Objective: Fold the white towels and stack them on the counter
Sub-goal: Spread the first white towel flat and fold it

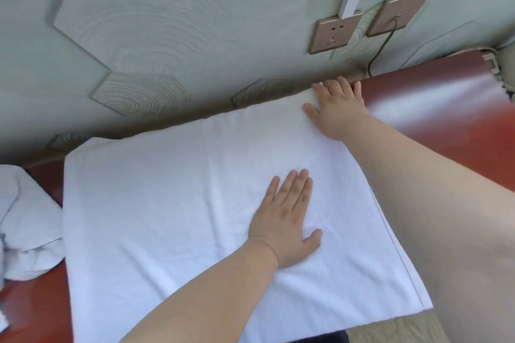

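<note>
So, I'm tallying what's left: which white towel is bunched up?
The crumpled towel at the far left; the other towel lies spread flat under the left hand and right hand.

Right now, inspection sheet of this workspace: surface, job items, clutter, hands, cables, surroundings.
Surface: glossy red-brown counter, bare on the right.
Job's things: white towel spread flat, its near edge past the counter's front; crumpled towels heaped at the left edge.
Clutter: nothing seen.
Hands: left hand flat on the towel's middle, fingers straight; right hand flat on its far right corner.
Cables: dark cable runs from the wall plate down behind the counter.
Surroundings: grey-green textured wall; unused socket beside the plate.
</note>
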The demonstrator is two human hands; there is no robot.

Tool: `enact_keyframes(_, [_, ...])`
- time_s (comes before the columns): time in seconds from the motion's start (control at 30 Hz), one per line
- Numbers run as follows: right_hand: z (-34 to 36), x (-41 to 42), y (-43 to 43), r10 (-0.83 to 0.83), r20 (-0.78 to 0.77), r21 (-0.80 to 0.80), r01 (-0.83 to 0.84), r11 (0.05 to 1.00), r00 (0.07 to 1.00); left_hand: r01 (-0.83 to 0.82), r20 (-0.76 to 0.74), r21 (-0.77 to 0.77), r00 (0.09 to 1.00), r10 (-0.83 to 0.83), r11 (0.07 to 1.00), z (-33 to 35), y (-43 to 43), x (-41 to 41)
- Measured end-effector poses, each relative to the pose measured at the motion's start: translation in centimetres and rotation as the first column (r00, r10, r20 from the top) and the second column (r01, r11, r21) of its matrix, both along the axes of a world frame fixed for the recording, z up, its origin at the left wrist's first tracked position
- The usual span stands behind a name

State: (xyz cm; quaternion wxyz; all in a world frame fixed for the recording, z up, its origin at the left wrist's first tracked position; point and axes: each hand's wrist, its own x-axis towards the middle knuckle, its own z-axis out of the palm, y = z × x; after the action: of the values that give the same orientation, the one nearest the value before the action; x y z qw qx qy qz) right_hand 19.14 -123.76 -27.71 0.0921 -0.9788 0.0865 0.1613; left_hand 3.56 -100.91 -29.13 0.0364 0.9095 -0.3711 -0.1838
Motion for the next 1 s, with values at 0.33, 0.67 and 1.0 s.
enact_keyframes(0.33, [-1.2,1.6,-2.0,-0.077,0.105,-0.083,0.086,0.993,0.991,-0.011,0.009,0.019,1.0,0.011,1.0,0.1,0.1,0.2])
enact_keyframes(0.67, [-1.3,-10.7,0.5,0.389,0.152,0.063,-0.402,0.913,0.909,-0.027,0.058,0.008,0.998,0.026,1.0,0.1,-0.1,-0.2])
enact_keyframes(1.0, [1.5,-13.2,4.8,0.215,0.085,0.129,-0.225,0.966,0.973,-0.283,0.04,0.006,0.958,0.283,0.959,1.0,0.1,-1.1])
